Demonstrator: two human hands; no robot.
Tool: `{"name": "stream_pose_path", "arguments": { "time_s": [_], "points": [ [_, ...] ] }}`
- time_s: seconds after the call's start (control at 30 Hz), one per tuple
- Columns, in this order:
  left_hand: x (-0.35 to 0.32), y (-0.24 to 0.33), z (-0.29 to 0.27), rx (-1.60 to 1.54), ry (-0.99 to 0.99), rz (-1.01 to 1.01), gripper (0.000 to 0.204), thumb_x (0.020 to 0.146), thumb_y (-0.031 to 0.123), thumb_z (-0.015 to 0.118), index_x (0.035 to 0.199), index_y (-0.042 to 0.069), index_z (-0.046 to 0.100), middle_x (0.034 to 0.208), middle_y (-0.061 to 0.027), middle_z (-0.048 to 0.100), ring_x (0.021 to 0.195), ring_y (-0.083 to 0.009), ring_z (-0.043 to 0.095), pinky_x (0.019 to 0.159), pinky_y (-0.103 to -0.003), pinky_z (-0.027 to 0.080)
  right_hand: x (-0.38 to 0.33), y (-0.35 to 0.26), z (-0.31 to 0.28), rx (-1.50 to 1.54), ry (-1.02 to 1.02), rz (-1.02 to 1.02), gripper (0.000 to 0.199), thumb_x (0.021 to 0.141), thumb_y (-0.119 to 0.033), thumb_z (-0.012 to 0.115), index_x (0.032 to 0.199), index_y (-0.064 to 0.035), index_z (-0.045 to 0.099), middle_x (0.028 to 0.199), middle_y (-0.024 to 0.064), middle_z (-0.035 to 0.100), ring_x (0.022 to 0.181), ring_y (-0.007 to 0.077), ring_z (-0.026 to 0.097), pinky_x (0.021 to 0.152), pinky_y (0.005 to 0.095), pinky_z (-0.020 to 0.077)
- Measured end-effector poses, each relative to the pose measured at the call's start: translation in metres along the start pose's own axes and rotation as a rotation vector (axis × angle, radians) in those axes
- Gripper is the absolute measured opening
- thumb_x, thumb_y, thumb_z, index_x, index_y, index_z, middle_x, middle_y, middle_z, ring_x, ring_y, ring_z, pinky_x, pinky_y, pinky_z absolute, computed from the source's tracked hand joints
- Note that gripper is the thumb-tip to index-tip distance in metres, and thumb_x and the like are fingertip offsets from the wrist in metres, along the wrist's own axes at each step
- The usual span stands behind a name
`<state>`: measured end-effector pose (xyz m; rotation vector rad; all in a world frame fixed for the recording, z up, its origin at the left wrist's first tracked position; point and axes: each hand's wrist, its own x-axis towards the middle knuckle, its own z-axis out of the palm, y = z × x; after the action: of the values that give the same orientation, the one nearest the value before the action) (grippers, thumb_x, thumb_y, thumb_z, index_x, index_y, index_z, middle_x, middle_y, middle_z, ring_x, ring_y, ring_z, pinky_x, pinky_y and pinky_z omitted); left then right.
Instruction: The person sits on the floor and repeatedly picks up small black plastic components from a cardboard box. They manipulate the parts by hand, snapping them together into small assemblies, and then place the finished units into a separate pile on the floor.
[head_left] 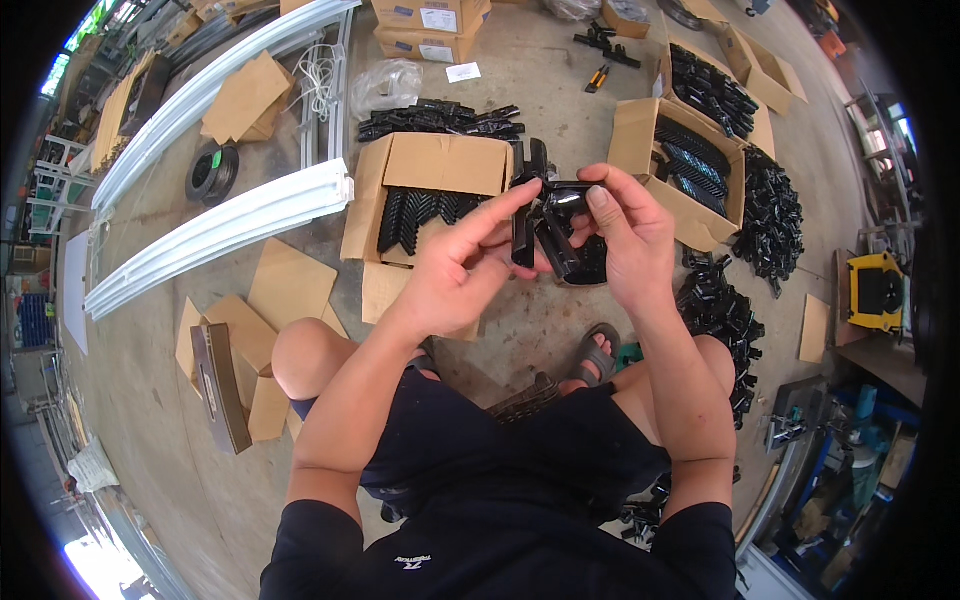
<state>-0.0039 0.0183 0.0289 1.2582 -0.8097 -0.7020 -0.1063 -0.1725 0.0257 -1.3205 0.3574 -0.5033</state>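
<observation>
Centrally, hands holding black parts, white-labelled cartons

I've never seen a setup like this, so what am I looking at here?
There's no machine here: these are a person's bare left hand and right hand. The picture comes from a wide fisheye camera worn on the head, looking down, so straight edges bend. Together the hands hold black parts; whether they're joined is hard to tell. On the floor are an open cardboard box of dark pieces, a loose black pile at right, and long white rails at left.
</observation>
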Motion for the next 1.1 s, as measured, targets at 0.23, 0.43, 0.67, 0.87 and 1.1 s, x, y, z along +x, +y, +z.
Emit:
{"name": "stream_pose_path", "arguments": {
  "time_s": [0.23, 0.43, 0.67, 0.87, 1.1],
  "points": [
    [-0.005, -0.015, -0.013, 0.811, 0.151, 0.332, 0.064, 0.075, -0.009, 0.072, 0.138, 0.006, 0.067, 0.099, -0.0117, 0.072, 0.068, -0.0170, 0.067, 0.064, -0.028, 0.055, -0.005, 0.008, 0.015, -0.003, -0.050, 0.190, 0.024, 0.103, -0.012, 0.065, 0.124, -0.0009, 0.069, 0.088, 0.0011, 0.069, 0.068, 0.0066, 0.061, 0.057, 0.0237, 0.0542],
    [0.005, -0.004, -0.022, 0.798, 0.128, 0.415, 0.057, 0.070, 0.004, 0.084, 0.125, 0.010, 0.074, 0.095, -0.0095, 0.067, 0.078, -0.0221, 0.065, 0.066, -0.033, 0.053, -0.001, -0.001, 0.009, -0.148, -0.152, 0.284, 0.026, 0.103, -0.013, 0.065, 0.125, -0.0014, 0.069, 0.091, 0.0014, 0.068, 0.070, 0.0072, 0.061, 0.059, 0.0240, 0.0529],
    [-0.001, -0.005, -0.014, 0.335, 0.148, 0.103, 0.036, 0.086, 0.005, 0.083, 0.119, -0.003, 0.069, 0.121, -0.0089, 0.067, 0.102, -0.0143, 0.065, 0.088, -0.029, 0.054, -0.003, -0.012, 0.008, -0.636, -0.337, -0.327, 0.043, 0.087, -0.014, 0.080, 0.127, -0.0020, 0.067, 0.114, 0.0132, 0.067, 0.096, 0.0238, 0.066, 0.079, 0.0344, 0.0555],
    [-0.004, -0.004, -0.017, 0.105, 0.088, -0.115, 0.031, 0.093, 0.001, 0.076, 0.122, -0.004, 0.066, 0.122, -0.0072, 0.067, 0.106, -0.0128, 0.067, 0.092, -0.028, 0.057, -0.004, -0.015, 0.002, -0.903, -0.478, -0.531, 0.040, 0.083, -0.015, 0.082, 0.118, -0.0023, 0.068, 0.108, 0.0160, 0.069, 0.096, 0.0357, 0.067, 0.082, 0.0422, 0.0563],
    [0.001, 0.005, -0.029, 0.176, -0.078, -0.207, 0.037, 0.093, 0.003, 0.076, 0.129, -0.001, 0.067, 0.120, -0.0060, 0.070, 0.104, -0.0108, 0.066, 0.090, -0.028, 0.056, -0.007, -0.014, -0.003, -0.962, -0.573, -0.605, 0.040, 0.082, -0.016, 0.081, 0.117, -0.0022, 0.067, 0.105, 0.0131, 0.071, 0.092, 0.0346, 0.068, 0.078, 0.0434, 0.0577]
  ]
}}
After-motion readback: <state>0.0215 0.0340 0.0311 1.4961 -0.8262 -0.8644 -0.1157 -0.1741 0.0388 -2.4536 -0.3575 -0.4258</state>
